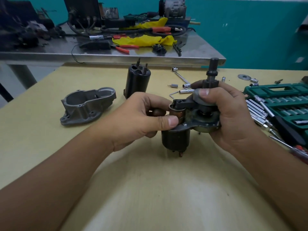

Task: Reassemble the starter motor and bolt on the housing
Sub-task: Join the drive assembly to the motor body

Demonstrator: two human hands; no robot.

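Starter sub-assembly (196, 114) held just above the yellow bench (50, 147), shaft end up, long axis near vertical. Right hand (230, 110) wrapped around the drive end, thumb on the grey collar. Left hand (141, 117) pinches the copper plunger (176, 114) at the black lever fork (182, 103) — solenoid can (175, 139) hangs below. Aluminium housing (86, 107) lies open-side up, well to the left, nearer the left hand. Black motor body (137, 84) stands upright behind — both unfitted. Seating likely comes first.

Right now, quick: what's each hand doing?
Left hand: closed, pinching the copper-coloured plunger on the starter assembly.
Right hand: closed, gripping the drive end of the starter assembly.
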